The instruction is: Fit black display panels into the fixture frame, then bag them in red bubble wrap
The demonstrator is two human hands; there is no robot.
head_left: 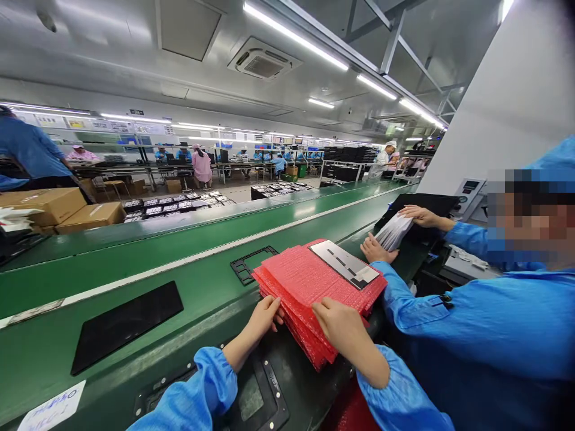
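A stack of red bubble-wrap bags [309, 281] lies at the near edge of the green bench. On top of it, toward the right, rests a flat silver panel [345, 263] with dark strips. My left hand [265, 314] is at the stack's left edge, with thumb and fingers pinched on the upper bags. My right hand [341, 323] is at the near edge of the stack, its fingers closed on the top bag. A black frame [251, 263] lies just behind the stack, partly covered by it.
A black panel [128, 326] and a paper label [54, 410] lie to the left. Black fixture plates [269, 389] sit below my left hand. Close on the right, a co-worker in blue [476, 311] handles white sheets [393, 230]. Cardboard boxes [67, 209] stand at far left.
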